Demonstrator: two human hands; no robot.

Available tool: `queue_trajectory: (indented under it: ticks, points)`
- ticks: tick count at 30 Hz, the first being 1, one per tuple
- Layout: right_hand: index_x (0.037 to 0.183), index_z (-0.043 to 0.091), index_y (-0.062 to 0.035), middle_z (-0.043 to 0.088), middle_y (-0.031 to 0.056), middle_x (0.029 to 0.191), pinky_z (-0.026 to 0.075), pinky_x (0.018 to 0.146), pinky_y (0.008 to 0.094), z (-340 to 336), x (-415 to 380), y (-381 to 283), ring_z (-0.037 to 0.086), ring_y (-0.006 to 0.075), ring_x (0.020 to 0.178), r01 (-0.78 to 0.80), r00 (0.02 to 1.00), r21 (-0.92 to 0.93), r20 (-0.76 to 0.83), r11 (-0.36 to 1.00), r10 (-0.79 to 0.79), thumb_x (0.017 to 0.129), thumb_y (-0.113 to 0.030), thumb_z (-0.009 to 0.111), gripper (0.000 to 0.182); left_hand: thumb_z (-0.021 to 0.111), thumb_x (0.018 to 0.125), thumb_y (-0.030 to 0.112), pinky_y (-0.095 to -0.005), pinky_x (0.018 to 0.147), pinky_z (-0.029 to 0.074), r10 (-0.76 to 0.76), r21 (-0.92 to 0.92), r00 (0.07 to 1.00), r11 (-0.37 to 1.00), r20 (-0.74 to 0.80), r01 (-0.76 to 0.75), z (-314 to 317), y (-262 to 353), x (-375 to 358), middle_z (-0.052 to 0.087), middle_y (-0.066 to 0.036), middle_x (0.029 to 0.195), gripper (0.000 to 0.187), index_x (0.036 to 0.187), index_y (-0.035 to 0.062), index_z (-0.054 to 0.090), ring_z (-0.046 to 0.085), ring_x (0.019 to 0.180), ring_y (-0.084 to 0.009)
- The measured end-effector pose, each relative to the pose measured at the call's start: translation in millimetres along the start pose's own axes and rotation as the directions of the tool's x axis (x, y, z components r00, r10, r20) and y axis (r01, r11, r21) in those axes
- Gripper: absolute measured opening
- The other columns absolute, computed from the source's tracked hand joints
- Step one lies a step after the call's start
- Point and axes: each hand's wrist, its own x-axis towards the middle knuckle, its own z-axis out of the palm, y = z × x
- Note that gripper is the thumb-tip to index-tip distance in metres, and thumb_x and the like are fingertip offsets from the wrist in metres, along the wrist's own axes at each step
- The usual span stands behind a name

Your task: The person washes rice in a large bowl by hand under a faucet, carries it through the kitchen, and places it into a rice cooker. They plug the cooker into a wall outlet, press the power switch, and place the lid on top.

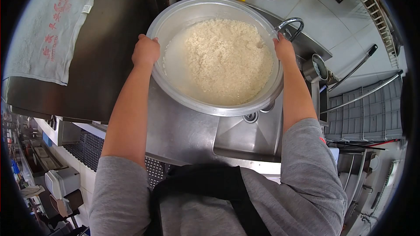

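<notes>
A large, wide metal basin (181,100) is held above the sink and the steel counter beside it. White rice (227,59) fills much of it, heaped toward the right, with cloudy water along the left side. My left hand (145,50) is closed round the basin's left rim. On the opposite side, my right hand (284,48) grips the right rim, close to the curved faucet (292,25). Fingers of both hands are partly hidden behind the rim.
Below the basin lies a steel sink (249,142) with a drain. A white towel with red writing (57,26) lies on the dark surface at left. A small metal pot (315,68) stands right of the sink, near grey plastic crates (367,109). A dish rack (372,13) is at upper right.
</notes>
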Motion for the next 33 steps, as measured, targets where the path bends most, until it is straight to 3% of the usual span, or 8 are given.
queue_trajectory:
  ticks: [33]
  points:
    - [0.132, 0.049, -0.0064, 0.063, 0.0289, 0.106, 0.048, 0.088, 0.0504, -3.2, -4.5, -3.7, 0.060, 0.0449, 0.100, -0.022, 0.999, 0.049, -0.035, 0.999, 0.024, 0.093, -0.033, 0.050, 0.047, 0.050, 0.095, 0.033, -0.0463, 0.094, 0.046, -0.015, -0.006, 1.000, 1.000, 0.014, 0.015, -3.0, 2.2, -3.3, 0.060, -0.024, 0.119, 0.045, 0.122, -0.0030, 0.044, 0.059, 0.112, -0.0367]
